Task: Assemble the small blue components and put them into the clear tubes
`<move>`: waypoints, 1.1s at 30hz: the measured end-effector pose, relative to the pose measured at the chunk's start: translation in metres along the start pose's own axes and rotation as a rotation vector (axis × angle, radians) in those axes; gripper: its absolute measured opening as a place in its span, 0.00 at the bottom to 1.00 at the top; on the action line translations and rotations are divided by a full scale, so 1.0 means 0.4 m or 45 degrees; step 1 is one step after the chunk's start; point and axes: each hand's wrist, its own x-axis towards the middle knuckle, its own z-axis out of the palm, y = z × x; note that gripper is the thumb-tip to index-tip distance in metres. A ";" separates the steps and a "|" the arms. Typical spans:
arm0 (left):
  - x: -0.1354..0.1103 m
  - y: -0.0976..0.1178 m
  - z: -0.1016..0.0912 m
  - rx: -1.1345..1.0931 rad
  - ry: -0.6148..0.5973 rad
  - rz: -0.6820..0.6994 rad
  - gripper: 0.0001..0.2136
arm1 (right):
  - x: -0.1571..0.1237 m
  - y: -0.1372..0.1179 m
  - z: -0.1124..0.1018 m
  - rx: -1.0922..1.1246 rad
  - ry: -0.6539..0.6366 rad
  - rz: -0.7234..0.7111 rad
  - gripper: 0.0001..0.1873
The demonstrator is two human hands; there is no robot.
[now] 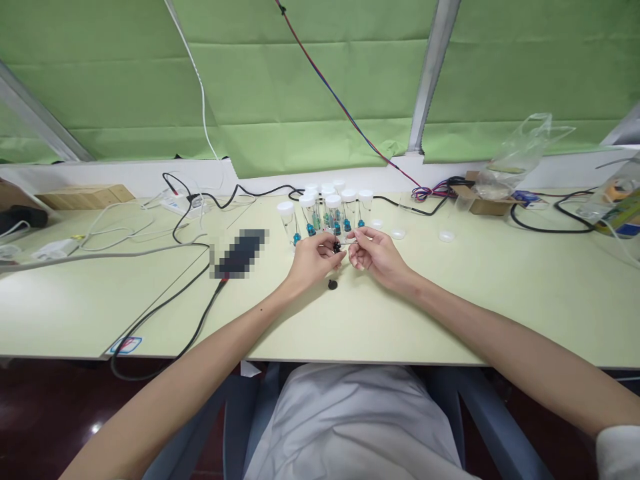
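My left hand (314, 259) and my right hand (375, 253) meet over the pale green table (450, 307), both pinched on a small black part (337, 247) between the fingertips. A thin clear piece seems to run from it toward my right fingers; I cannot make it out well. Another small black round piece (333, 285) lies on the table just below my hands. Right behind them stands a cluster of several clear tubes with white caps (327, 207), with blue-green bits inside.
Three white caps (399, 234) lie loose right of the tubes. A blurred dark device (240, 253) with a black cable (195, 327) lies to the left. More cables, a power strip (180, 203), a wooden box (85, 196) and plastic bags (520, 157) line the back.
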 end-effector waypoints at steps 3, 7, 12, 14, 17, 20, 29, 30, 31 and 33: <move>0.002 -0.001 0.000 -0.064 -0.016 -0.034 0.11 | -0.001 0.000 0.003 0.049 -0.024 0.006 0.23; 0.004 0.001 0.001 -0.149 -0.034 -0.082 0.11 | -0.002 -0.001 0.005 0.109 -0.044 0.008 0.22; 0.001 0.016 -0.001 -0.205 -0.054 -0.143 0.09 | -0.004 -0.004 0.006 0.116 -0.048 0.008 0.20; 0.000 0.019 -0.002 -0.213 -0.058 -0.141 0.08 | -0.004 -0.004 0.006 0.106 -0.043 0.009 0.20; 0.000 0.019 -0.002 -0.233 -0.058 -0.140 0.08 | -0.005 -0.003 0.007 0.097 -0.047 0.003 0.20; 0.002 0.015 -0.001 -0.246 -0.058 -0.143 0.08 | -0.006 -0.004 0.007 0.086 -0.050 -0.008 0.20; 0.002 0.014 0.000 -0.266 -0.082 -0.136 0.09 | -0.008 0.000 0.005 0.049 -0.087 -0.039 0.19; 0.002 0.014 0.000 -0.263 -0.084 -0.136 0.10 | -0.007 0.002 0.004 0.032 -0.093 -0.045 0.19; 0.001 0.013 0.000 -0.256 -0.086 -0.134 0.12 | -0.007 0.003 0.003 0.010 -0.098 -0.052 0.19; 0.001 0.013 0.000 -0.241 -0.084 -0.128 0.14 | -0.006 0.003 0.003 -0.033 -0.104 -0.069 0.19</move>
